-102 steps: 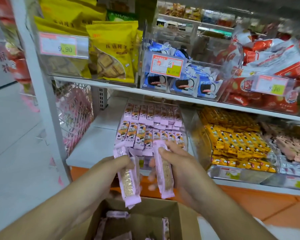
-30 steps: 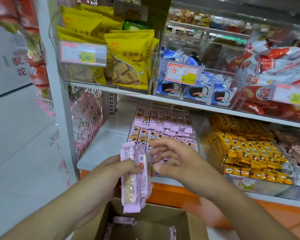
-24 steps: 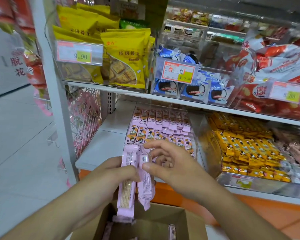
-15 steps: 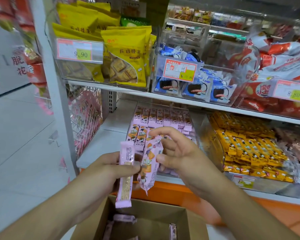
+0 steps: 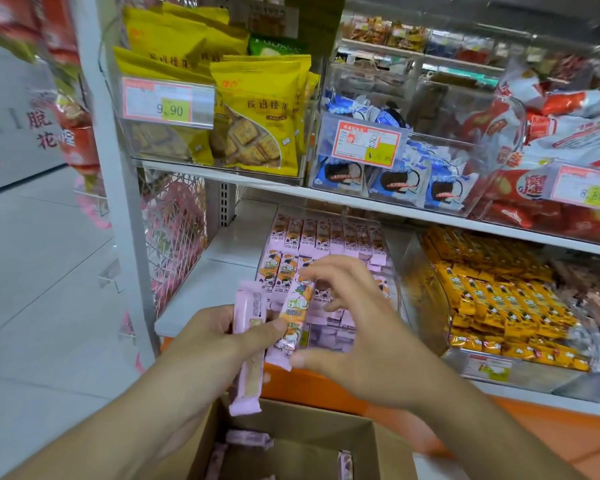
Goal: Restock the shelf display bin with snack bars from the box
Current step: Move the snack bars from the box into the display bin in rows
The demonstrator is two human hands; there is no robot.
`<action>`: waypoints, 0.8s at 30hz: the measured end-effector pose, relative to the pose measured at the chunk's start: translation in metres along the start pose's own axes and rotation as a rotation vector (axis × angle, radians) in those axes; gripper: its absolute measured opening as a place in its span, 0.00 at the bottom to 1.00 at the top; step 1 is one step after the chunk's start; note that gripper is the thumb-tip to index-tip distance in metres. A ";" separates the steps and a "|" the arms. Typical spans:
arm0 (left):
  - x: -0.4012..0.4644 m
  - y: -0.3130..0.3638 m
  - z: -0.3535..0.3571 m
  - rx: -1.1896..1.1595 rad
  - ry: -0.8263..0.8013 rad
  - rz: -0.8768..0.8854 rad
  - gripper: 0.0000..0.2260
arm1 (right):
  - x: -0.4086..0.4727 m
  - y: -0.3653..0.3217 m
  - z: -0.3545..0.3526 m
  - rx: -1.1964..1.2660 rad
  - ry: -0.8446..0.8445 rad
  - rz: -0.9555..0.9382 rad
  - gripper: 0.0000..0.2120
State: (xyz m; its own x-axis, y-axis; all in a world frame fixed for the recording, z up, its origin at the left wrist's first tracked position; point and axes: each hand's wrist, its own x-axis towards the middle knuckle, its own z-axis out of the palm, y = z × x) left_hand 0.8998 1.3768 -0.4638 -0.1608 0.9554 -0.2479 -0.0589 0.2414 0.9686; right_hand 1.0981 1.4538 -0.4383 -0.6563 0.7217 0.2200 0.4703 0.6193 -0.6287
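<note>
2 pink snack bars (image 5: 257,327) sit in front of the clear display bin (image 5: 329,258), above the open cardboard box (image 5: 291,441) w/ more bars inside. Left hand (image 5: 219,341) grips both, thumb pressed across them; one hangs long, the other tilts w/ printed face up. Right hand (image 5: 354,327) is spread just beside the tilted bar, fingers loosely fanned, holding nothing.

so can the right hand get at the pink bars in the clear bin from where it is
Probably yes. The right hand is open, holds nothing, and hovers just before the clear bin, whose top looks open over the pink bars; nothing stands between them.
</note>
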 end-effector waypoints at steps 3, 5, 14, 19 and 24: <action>0.000 0.001 0.003 0.032 0.024 0.027 0.05 | 0.000 0.000 0.009 -0.088 0.007 -0.032 0.35; 0.000 0.002 0.005 0.044 0.022 0.030 0.05 | 0.002 0.004 0.009 -0.060 0.054 -0.014 0.32; -0.001 0.003 0.008 0.097 0.010 0.015 0.09 | 0.017 0.054 -0.025 -0.054 0.166 0.252 0.26; 0.002 0.002 0.007 0.138 -0.009 -0.003 0.13 | 0.036 0.074 -0.022 -0.016 0.073 0.355 0.18; 0.007 0.002 0.008 -0.002 -0.025 -0.102 0.13 | 0.043 0.081 -0.011 -0.068 -0.013 0.353 0.16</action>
State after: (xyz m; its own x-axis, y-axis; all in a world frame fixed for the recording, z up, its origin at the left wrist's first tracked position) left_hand 0.9067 1.3851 -0.4633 -0.1289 0.9298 -0.3448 -0.0752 0.3375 0.9383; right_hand 1.1145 1.5386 -0.4715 -0.4531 0.8914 -0.0118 0.7077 0.3516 -0.6128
